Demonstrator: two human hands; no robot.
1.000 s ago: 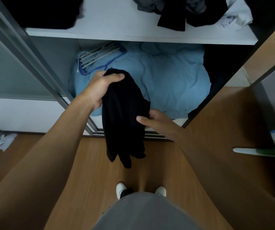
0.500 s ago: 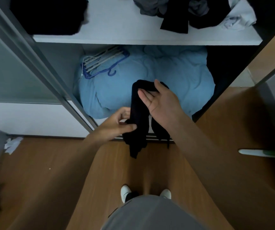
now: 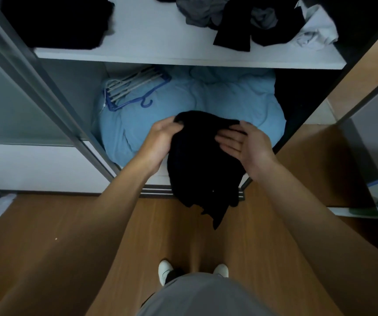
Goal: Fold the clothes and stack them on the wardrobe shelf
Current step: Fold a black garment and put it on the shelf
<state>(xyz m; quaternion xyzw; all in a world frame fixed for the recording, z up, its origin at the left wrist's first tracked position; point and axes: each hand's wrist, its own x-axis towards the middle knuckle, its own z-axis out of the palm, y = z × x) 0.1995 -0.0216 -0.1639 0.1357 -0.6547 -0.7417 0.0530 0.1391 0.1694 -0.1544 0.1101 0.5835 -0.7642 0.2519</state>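
The person stands at the open wardrobe, looking down, with a black garment (image 3: 201, 160) held up between both hands. It hangs in the air in front of the lower compartment, below the shelf (image 3: 160, 46). Its top edge is level with the front of the blue duvet (image 3: 229, 99), and its ragged lower end dangles over the door track and the wooden floor (image 3: 69, 247).

The left hand (image 3: 160, 142) is at the garment's upper left corner. Its grip is closed, with the fingers curled over the edge and bunching the cloth. The right hand (image 3: 245, 144) is at the upper right, and its grip is spread: the fingers are straight and close together, lying against the cloth with the palm turned towards the person. I cannot tell whether its thumb hooks the top edge.

On the shelf above, a folded black pile (image 3: 58, 19) sits at the left end. Well apart from it, at the right end, is a loose heap (image 3: 252, 21) of grey, black and white clothes, and one black piece of it reaches nearly to the shelf's front edge. The stretch of shelf between them is bare white.

In the lower compartment, a bunch of hangers (image 3: 133, 87), blue and pale, lies on the duvet's back left part. A sliding door (image 3: 23, 99) stands to the left. White shoes (image 3: 165, 269) show on the floor below, and a scrap of white (image 3: 0, 204) lies by the left wall.
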